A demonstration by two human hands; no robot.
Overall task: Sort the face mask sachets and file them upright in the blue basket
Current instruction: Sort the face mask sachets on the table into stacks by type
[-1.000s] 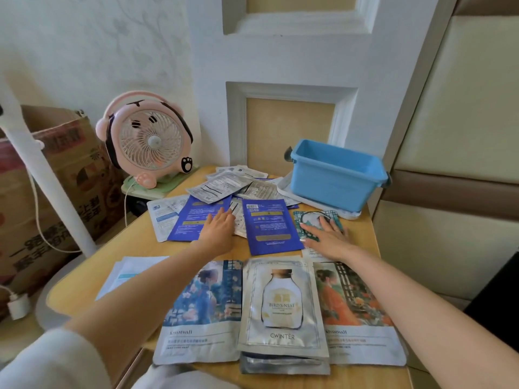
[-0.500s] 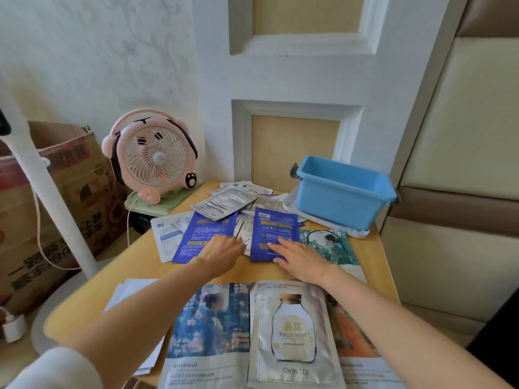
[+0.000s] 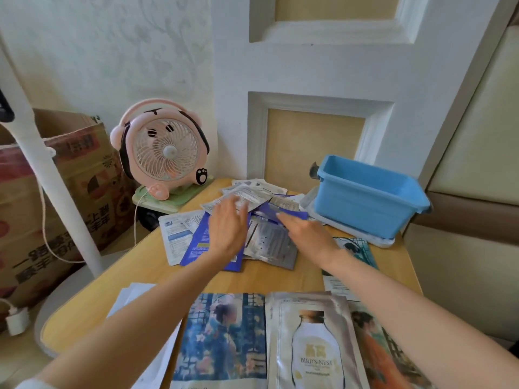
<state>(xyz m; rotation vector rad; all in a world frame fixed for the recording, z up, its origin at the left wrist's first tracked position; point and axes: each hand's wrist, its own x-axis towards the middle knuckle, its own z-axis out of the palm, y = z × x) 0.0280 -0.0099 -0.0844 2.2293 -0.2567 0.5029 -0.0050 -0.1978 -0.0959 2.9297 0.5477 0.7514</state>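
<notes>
Left hand and right hand, fingers outstretched and gripping nothing, spread over loose face mask sachets beside the blue basket.

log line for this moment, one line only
phase: sorting | left hand: open, on loose sachet pile | right hand: open, fingertips at pile | blue basket: no sachets visible inside

Lighting: bright, soft and even; source not seen.
Shadows: faint, cast on the sachets beneath the left hand and right hand.
Glare: pale sheen noted on the foil sachet.
Blur: both hands smeared; fine print softened throughout.
Distortion: straight lines bent near the edges, as at the white pole.
</notes>
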